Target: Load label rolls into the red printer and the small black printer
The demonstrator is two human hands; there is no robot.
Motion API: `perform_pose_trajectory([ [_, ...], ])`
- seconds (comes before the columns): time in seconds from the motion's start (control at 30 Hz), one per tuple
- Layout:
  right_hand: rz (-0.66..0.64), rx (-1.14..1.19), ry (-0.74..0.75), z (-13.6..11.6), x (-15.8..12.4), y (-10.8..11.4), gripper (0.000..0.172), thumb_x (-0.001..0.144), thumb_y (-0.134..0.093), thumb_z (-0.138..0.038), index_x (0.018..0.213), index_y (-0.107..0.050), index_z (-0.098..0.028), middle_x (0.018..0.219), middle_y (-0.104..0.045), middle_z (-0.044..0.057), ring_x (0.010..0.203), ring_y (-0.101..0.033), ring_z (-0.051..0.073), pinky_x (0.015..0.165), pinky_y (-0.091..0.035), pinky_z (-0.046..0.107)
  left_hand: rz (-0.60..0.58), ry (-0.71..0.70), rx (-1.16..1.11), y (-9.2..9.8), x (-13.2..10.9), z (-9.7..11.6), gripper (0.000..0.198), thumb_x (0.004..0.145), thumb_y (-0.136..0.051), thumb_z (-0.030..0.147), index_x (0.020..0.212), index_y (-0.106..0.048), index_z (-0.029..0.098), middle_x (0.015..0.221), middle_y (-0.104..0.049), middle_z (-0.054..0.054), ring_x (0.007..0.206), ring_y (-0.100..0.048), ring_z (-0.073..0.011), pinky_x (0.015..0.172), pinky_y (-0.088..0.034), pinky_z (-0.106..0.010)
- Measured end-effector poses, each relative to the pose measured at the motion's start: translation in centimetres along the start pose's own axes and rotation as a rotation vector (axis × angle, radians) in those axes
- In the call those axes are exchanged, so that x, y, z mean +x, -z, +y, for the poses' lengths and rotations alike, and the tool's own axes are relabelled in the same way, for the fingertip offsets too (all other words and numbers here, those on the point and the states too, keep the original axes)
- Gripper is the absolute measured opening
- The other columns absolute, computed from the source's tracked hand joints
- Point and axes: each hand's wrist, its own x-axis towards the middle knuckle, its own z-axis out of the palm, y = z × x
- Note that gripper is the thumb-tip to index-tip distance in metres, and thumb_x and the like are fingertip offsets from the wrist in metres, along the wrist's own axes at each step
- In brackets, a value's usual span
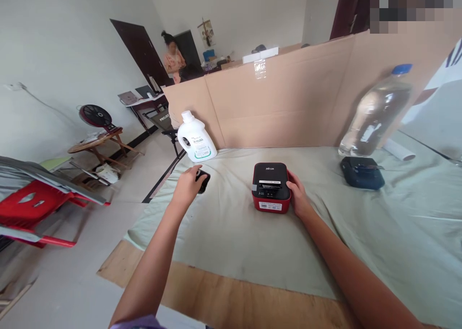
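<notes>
On the green cloth in the middle sits a red and black label printer (271, 188), with a white label strip across its top. My right hand (296, 192) rests against the printer's right side, fingers partly hidden behind it. To the left, my left hand (187, 187) is closed on a small black object (204, 182) near the cloth. Just behind that hand stands a white jug (197, 137) with a handle and a white cap.
A large clear bottle (375, 112) with a blue cap and a dark device (362, 173) are at the right. A cardboard wall (274, 103) borders the cloth's back. Bare wood (224, 290) shows along the near edge. Beyond, at the left, another person stands.
</notes>
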Motion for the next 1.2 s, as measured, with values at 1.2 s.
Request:
perform_pose_trajectory([
  [1.2, -0.126, -0.768, 0.242, -2.0, -4.3, -6.3, 0.09, 0.078, -0.073, -0.052, 0.152, -0.031, -0.02, 0.139, -0.058, 0.017, 0.122, -0.06, 0.034, 0.105, -0.047, 0.054, -0.311, 0.103, -1.329, -10.4, -2.2, 8.8, 0.043, 0.088, -0.058, 0.035, 0.128, -0.064, 0.021, 0.126, -0.07, -0.005, 0.116, -0.064, -0.0237, 0.106, -0.046, -0.04],
])
